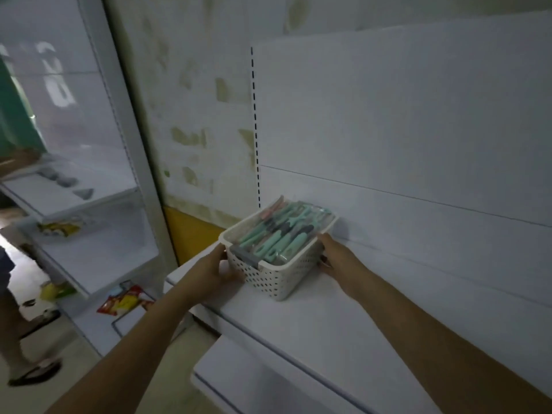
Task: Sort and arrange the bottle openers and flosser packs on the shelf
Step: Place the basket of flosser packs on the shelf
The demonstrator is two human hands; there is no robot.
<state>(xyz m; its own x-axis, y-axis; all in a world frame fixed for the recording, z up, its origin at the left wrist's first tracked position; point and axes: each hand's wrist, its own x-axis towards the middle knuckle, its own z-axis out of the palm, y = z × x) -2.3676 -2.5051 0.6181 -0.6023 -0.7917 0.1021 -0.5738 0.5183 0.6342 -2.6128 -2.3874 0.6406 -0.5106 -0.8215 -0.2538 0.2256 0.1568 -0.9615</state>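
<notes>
White shelf (328, 318): one perforated white basket (277, 271) is seen at 11 o'clock, near the back panel. Basket is clasped at both ends, left hand (213, 271) and right hand (336, 258), fingers wrapped on its sides. Mint and pink-handled bottle openers (276, 239) are heaped inside, unsorted. Flosser packs not discernible; sorting judged barely begun.

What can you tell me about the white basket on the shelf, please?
The basket is white, looks like plastic, and is rectangular with perforated walls and a solid rim. It stands upright at the left end of the shelf, near the back panel. It holds packed items with mint, grey and pink handles. The left hand and right hand touch its opposite sides.
</notes>
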